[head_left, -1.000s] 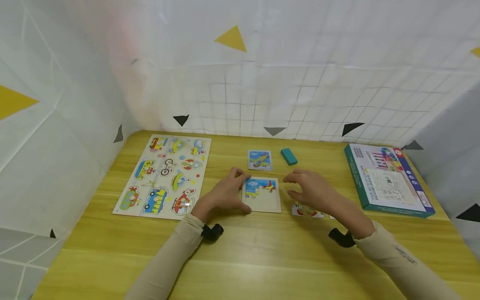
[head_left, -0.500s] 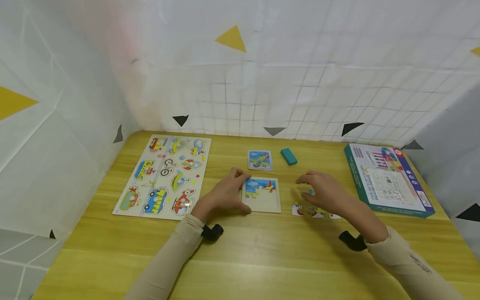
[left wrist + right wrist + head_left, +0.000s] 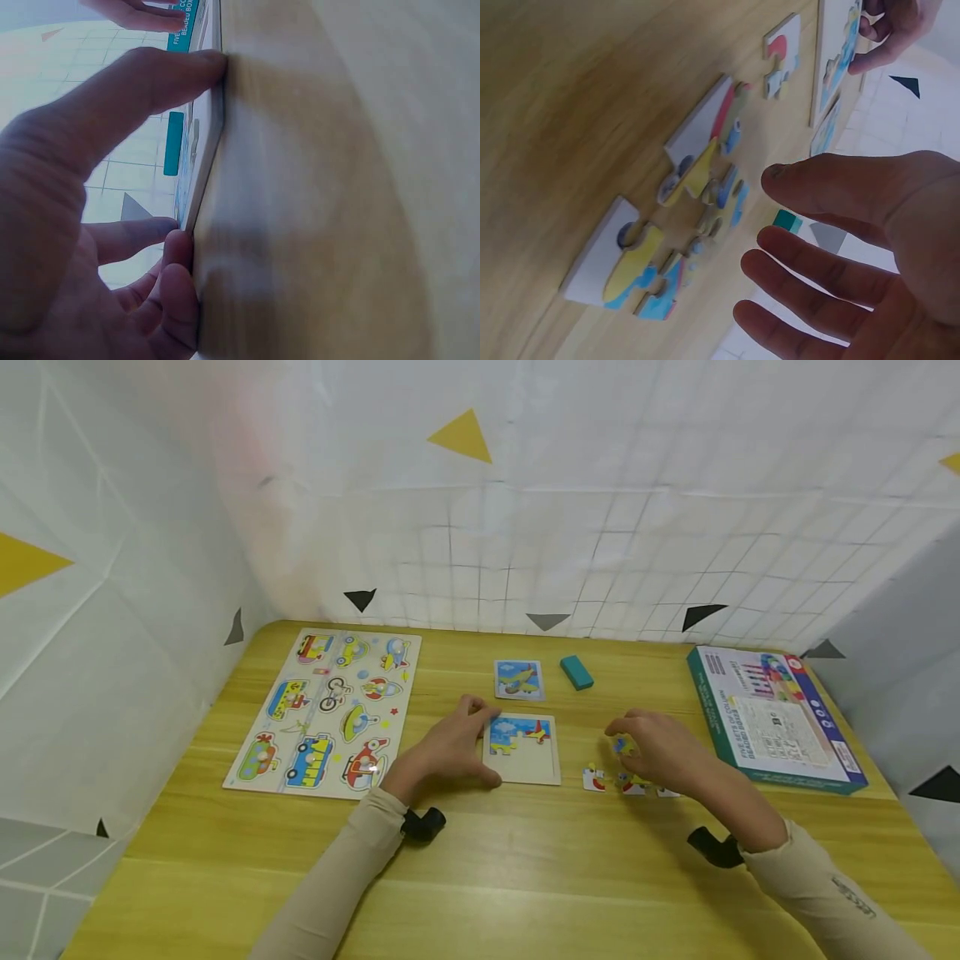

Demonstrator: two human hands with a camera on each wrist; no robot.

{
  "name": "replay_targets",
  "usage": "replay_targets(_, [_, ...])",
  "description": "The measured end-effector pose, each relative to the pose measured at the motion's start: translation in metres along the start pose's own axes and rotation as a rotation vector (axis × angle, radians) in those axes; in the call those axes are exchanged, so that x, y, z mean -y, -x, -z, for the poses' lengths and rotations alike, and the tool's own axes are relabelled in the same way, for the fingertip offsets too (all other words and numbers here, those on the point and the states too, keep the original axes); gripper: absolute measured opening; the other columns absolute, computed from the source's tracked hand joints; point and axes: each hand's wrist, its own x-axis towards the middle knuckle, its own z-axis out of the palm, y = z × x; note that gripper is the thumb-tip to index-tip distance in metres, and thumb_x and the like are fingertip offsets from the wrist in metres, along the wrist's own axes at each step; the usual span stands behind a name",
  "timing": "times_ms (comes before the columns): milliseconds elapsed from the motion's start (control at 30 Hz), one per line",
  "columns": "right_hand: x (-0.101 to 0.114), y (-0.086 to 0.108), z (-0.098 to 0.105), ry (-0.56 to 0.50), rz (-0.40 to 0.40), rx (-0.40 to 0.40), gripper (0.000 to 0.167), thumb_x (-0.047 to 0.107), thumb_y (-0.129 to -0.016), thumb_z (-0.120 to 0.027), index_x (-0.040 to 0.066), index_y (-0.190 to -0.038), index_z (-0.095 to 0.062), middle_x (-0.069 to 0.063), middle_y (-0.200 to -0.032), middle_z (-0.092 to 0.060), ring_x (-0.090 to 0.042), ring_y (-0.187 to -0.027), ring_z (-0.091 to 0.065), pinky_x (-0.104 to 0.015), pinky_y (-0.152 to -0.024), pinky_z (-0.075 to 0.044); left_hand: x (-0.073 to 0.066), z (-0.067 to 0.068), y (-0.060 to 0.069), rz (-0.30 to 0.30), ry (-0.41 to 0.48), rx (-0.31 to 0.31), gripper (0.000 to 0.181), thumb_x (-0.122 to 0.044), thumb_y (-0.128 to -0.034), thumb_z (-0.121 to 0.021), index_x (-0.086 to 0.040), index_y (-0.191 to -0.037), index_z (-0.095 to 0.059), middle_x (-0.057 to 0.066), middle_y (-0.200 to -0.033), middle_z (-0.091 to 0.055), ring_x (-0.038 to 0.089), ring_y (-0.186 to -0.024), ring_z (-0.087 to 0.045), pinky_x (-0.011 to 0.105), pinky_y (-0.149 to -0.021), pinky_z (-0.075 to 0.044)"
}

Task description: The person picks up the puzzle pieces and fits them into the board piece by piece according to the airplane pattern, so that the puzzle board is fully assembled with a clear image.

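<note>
My left hand (image 3: pixel 448 747) holds the square wooden puzzle tray (image 3: pixel 534 770) at its left side, thumb at the near corner and fingers at the far one. The tray carries joined blue, red and yellow pieces along its top; its lower part is bare wood. In the left wrist view the thumb (image 3: pixel 172 79) touches the tray's edge. Right of the tray, my right hand (image 3: pixel 663 750) hovers over several loose jigsaw pieces (image 3: pixel 615 262), its fingers spread and apart from them. One white and red piece (image 3: pixel 593 778) lies nearest the tray. The hand partly hides others in the head view.
A picture card with an airplane (image 3: pixel 519 680) lies behind the tray, beside a teal block (image 3: pixel 577 672). At left is a large vehicle peg puzzle board (image 3: pixel 322 714). A teal-sided box (image 3: pixel 780 718) lies at right. White sheeting (image 3: pixel 562 527) stands behind the table.
My right hand has moved right, away from the tray and over the loose pieces, uncovering the white and red piece. The left hand stays on the tray.
</note>
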Motion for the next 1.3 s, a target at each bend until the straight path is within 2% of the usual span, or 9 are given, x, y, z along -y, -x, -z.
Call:
replay_targets(233, [-0.006, -0.003, -0.009, -0.005, -0.008, 0.027, 0.032, 0.002, -0.075, -0.082, 0.003, -0.106, -0.073, -0.011, -0.099, -0.066, -0.024, -0.084, -0.062, -0.045, -0.073, -0.053, -0.001, 0.001, 0.001, -0.002, -0.002, -0.001, 0.106, -0.041, -0.0669, -0.091, -0.011, -0.154, -0.038, 0.01, -0.146, -0.03, 0.023, -0.11, -0.051, 0.038, -0.096, -0.045])
replay_targets(400, [-0.01, -0.005, -0.013, -0.007, -0.011, 0.013, 0.029, 0.003, -0.077, -0.08, 0.005, -0.104, -0.073, -0.01, -0.097, -0.065, -0.021, -0.079, -0.058, -0.043, -0.071, -0.052, -0.002, 0.003, 0.002, -0.009, 0.005, 0.0, 0.106, -0.04, -0.067, -0.091, -0.01, -0.154, -0.038, 0.011, -0.146, -0.031, 0.022, -0.108, -0.051, 0.038, -0.094, -0.045])
replay_targets(600, [-0.014, -0.009, -0.015, -0.023, -0.028, 0.016, 0.027, 0.01, -0.078, -0.081, 0.007, -0.103, -0.074, -0.009, -0.097, -0.064, -0.021, -0.079, -0.058, -0.043, -0.071, -0.052, -0.002, 0.003, 0.002, -0.011, 0.008, 0.002, 0.106, -0.039, -0.0671, -0.091, -0.01, -0.154, -0.038, 0.011, -0.146, -0.03, 0.021, -0.106, -0.051, 0.037, -0.092, -0.046])
replay_targets(833, [-0.016, -0.014, -0.018, -0.057, -0.086, 0.023, 0.027, 0.02, -0.075, -0.084, 0.009, -0.098, -0.073, -0.006, -0.092, -0.061, -0.021, -0.078, -0.055, -0.042, -0.071, -0.05, -0.002, 0.002, 0.002, -0.01, 0.012, 0.002, 0.105, -0.04, -0.0666, -0.091, -0.011, -0.153, -0.039, 0.01, -0.145, -0.031, 0.021, -0.107, -0.051, 0.037, -0.093, -0.045])
replay_targets(1300, [-0.011, -0.016, -0.018, -0.034, -0.084, -0.018, 0.029, 0.025, -0.076, -0.083, 0.009, -0.097, -0.072, -0.007, -0.092, -0.059, -0.022, -0.076, -0.053, -0.039, -0.069, -0.049, 0.001, 0.0, 0.0, -0.008, 0.0, -0.007, 0.106, -0.042, -0.0659, -0.092, -0.011, -0.153, -0.04, 0.009, -0.145, -0.032, 0.021, -0.11, -0.051, 0.036, -0.096, -0.045])
